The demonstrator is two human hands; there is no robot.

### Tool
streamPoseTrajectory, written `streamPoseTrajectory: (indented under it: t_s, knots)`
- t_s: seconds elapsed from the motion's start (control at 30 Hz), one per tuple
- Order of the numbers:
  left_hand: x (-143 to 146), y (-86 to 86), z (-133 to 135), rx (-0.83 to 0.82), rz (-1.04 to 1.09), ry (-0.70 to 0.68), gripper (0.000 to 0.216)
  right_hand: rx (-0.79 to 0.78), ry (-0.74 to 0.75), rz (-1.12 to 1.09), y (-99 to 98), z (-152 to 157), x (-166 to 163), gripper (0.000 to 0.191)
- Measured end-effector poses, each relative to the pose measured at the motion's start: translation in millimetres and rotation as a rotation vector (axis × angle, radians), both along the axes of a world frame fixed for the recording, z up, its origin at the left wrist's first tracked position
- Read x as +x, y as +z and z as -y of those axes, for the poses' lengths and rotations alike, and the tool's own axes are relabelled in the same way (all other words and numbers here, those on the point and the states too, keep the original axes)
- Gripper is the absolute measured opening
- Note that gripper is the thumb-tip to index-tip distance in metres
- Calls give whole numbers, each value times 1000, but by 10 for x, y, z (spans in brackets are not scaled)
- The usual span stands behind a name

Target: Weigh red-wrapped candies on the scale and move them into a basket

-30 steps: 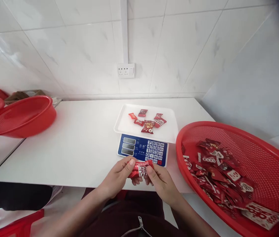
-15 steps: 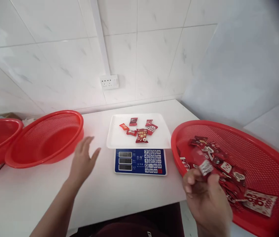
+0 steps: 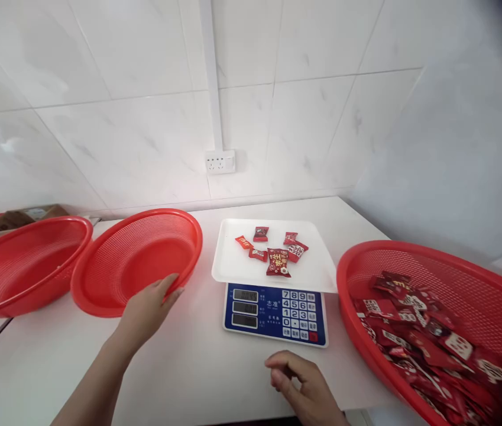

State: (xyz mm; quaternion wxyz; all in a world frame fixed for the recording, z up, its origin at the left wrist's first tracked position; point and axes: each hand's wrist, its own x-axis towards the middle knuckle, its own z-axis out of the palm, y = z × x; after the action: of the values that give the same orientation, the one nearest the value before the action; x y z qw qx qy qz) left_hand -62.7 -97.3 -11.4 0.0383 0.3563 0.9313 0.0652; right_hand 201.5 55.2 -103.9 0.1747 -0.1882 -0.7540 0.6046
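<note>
My left hand (image 3: 151,313) grips the near right rim of a red plastic basket (image 3: 139,260), fingers inside and thumb outside. No packets show in that basket. In front of the scale, above the table, my right hand (image 3: 301,384) is loosely curled with a gap between thumb and fingers, and nothing shows in it. The digital scale (image 3: 275,313) has a blue keypad and a white tray (image 3: 233,266). Several small red wrapped snack packets lie on the tray, the largest a dark red packet (image 3: 278,262) with yellow characters.
At the right stands a large red basket (image 3: 392,251) holding many red snack packets (image 3: 432,337). Another red basket (image 3: 68,278) is at the far left, with cardboard (image 3: 20,220) behind it. A socket (image 3: 220,161) is on the tiled wall behind the white table (image 3: 180,378).
My left hand has closed on the basket rim. My right hand has left the right basket, and the packet it held no longer shows in it. The view has shifted left.
</note>
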Motion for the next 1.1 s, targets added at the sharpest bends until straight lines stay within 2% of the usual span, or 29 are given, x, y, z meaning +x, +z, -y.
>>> streamPoseTrajectory:
  t_s: [0.13, 0.23, 0.4, 0.53, 0.6, 0.7, 0.87, 1.1]
  knots:
    - [165, 70, -14, 14, 112, -103, 44, 78, 133, 131, -101, 70, -119, 30]
    - [190, 155, -166, 58, 44, -189, 42, 99, 145, 156, -130, 77, -146, 26]
    - [99, 236, -799, 84, 28, -466, 37, 59, 90, 131, -203, 54, -145, 29]
    - [-23, 151, -1417, 72, 77, -673, 32, 55, 52, 105, -300, 57, -146, 29]
    - [-73, 91, -1642, 69, 99, -701, 29, 77, 41, 89, -347, 61, -148, 29]
    - [-108, 28, -1820, 79, 135, -663, 31, 105, 37, 82, -399, 61, -153, 29]
    - [-145, 67, -1776, 201, 284, -518, 32, 108, 31, 99, -445, 52, -165, 29]
    - [-326, 389, -1263, 396, 614, -370, 34, 98, 45, 118, -549, 40, -185, 37]
